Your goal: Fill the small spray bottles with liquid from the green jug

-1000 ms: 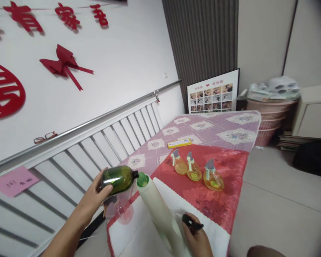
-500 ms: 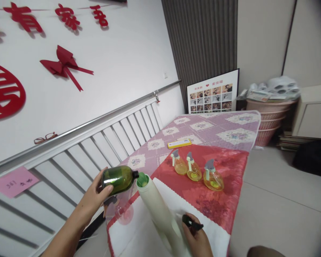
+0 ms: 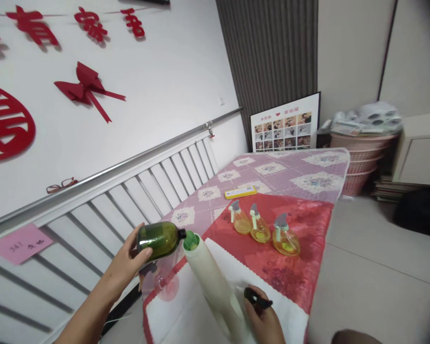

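My left hand (image 3: pixel 127 267) grips a dark green bottle (image 3: pixel 157 240), tipped on its side with its black neck at the green mouth of a tall pale-green container (image 3: pixel 209 282). Low in the view, my right hand (image 3: pixel 263 320) steadies the base of that container and also pinches a small black cap or nozzle (image 3: pixel 256 298). The container leans over a white cloth (image 3: pixel 186 310) at the near end of the table. A clear pinkish bottle (image 3: pixel 163 282) with a grey top stands just under my left hand.
Three yellow spray bottles (image 3: pixel 261 229) stand in a row on the red cloth (image 3: pixel 301 239). A yellow flat box (image 3: pixel 241 192) lies farther back on the purple patterned tablecloth (image 3: pixel 301 174). White railing (image 3: pixel 129 191) runs along the left; pink baskets (image 3: pixel 358 162) stand at the right.
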Demonstrator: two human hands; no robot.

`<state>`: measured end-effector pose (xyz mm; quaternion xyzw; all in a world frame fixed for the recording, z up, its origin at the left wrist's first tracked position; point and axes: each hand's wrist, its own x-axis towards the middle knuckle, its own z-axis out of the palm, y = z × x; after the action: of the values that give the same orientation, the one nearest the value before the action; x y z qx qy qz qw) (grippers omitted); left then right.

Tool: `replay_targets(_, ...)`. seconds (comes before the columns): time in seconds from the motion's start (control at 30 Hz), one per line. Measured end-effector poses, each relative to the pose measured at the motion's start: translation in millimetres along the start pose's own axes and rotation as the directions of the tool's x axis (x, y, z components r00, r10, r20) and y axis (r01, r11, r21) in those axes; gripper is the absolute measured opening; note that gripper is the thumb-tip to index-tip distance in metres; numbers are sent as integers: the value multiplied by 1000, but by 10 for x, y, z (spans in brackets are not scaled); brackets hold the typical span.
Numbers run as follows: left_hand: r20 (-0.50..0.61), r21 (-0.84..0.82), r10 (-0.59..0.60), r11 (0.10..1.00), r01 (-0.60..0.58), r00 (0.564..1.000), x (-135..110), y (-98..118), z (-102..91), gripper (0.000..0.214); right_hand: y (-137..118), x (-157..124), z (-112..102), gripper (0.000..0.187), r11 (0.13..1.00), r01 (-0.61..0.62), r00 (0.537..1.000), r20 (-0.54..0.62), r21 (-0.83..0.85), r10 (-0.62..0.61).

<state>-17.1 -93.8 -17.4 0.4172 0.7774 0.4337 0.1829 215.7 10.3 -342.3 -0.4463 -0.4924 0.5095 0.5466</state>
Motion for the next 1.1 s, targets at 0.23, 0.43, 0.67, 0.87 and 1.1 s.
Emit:
replay_targets(0.23,-39,-8,30,1000,-30,999,-13,2,26,82,-75,-12,9,36,1000,7,1000,-25,-2,-7)
replay_targets(0.43,1,-24,18,1000,-18,1000,-13,11,30,83,-40,-11,10,36,1000,11,1000,-19,3,-11)
replay_targets(0.67,22,-44,-4,999,5,1000,-1,2,3,82,65,0,9,39,1000,-19,999,27,-8,19)
replay_targets(0.87,28,-26,-1,1000,2,1000,-1,-4,6,82,73,-5,14,36,1000,-4,1000,14,17,3)
replay_targets(1.1,-5,-9,34,999,-34,999,16,-17,6,82,5,3,14,38,1000,-9,1000,-3,9,9)
